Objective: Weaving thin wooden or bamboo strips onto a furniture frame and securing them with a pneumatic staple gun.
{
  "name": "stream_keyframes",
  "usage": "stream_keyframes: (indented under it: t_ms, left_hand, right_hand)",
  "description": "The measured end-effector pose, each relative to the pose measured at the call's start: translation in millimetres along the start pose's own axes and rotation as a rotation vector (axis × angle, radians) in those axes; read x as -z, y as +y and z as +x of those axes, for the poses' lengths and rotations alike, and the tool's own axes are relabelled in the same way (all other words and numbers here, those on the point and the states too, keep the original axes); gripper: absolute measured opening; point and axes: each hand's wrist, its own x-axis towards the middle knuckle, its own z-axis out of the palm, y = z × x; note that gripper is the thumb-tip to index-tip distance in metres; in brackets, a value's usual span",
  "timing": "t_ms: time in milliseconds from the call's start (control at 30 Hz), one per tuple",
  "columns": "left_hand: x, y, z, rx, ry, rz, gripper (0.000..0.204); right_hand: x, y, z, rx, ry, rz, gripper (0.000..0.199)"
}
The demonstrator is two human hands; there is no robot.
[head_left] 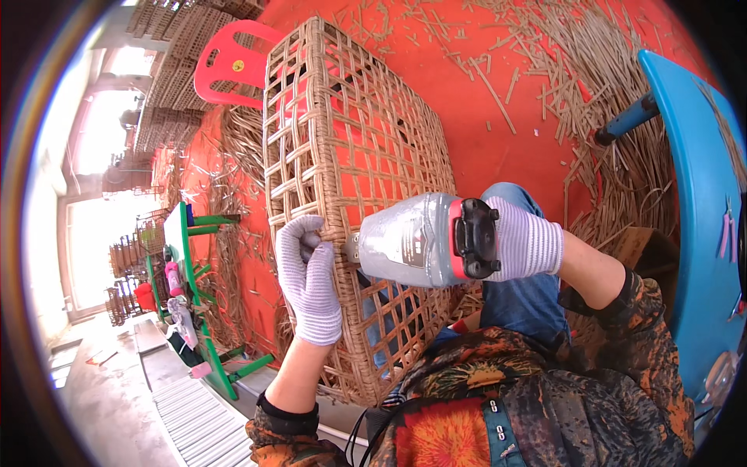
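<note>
A large open-weave wicker basket (366, 156) stands tilted in front of me, its thick wrapped edge running top to bottom. My left hand (309, 280), in a striped white glove, has its fingers curled against that edge, pinching at the weave. In my right hand (523, 240), gloved alike, is a bulky grey power tool (408, 241) with a red and black end cap. Its narrow nose meets the basket edge just right of my left fingertips. The tool's body hides most of my right fingers and its handle.
Behind the basket stands a red plastic chair (233, 66). A blue table (685, 179) with pink-handled scissors (727, 233) is at right. Loose cane strips (615, 148) litter the red floor covering. A green-legged bench (204, 319) and stacked woven pieces (175, 58) are at left.
</note>
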Motion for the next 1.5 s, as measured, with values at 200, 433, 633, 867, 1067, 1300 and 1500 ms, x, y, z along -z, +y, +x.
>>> stream_keyframes:
  t_ms: [200, 433, 633, 867, 1067, 1300, 1500]
  left_hand:
    - [-3, 3, 2, -0.071, 0.042, 0.069, 0.017]
    - [1, -6, 3, -0.085, 0.029, 0.016, 0.015]
    - [6, -12, 7, -0.057, 0.021, -0.077, 0.016]
    - [13, -13, 8, -0.059, 0.013, -0.153, 0.019]
    - [26, -5, 12, 0.030, -0.063, -0.249, 0.023]
    - [49, 19, 10, 0.127, -0.258, -0.274, 0.040]
    - [129, 11, 2, 0.055, -0.086, -0.350, 0.046]
  right_hand:
    - [-5, -20, 1, 0.091, 0.255, 0.103, 0.028]
    - [40, -116, -79, -0.550, 0.507, 0.564, 0.023]
    - [77, -173, -197, -0.503, 1.286, 0.183, 0.036]
    - [140, -101, -411, -1.098, 1.321, -0.715, 0.049]
    - [132, -53, -512, -1.586, 1.087, -1.256, 0.072]
    - [76, -133, -272, -1.044, 1.106, -1.020, 0.036]
    - [-57, -146, -63, -0.149, 0.665, -0.539, 0.024]
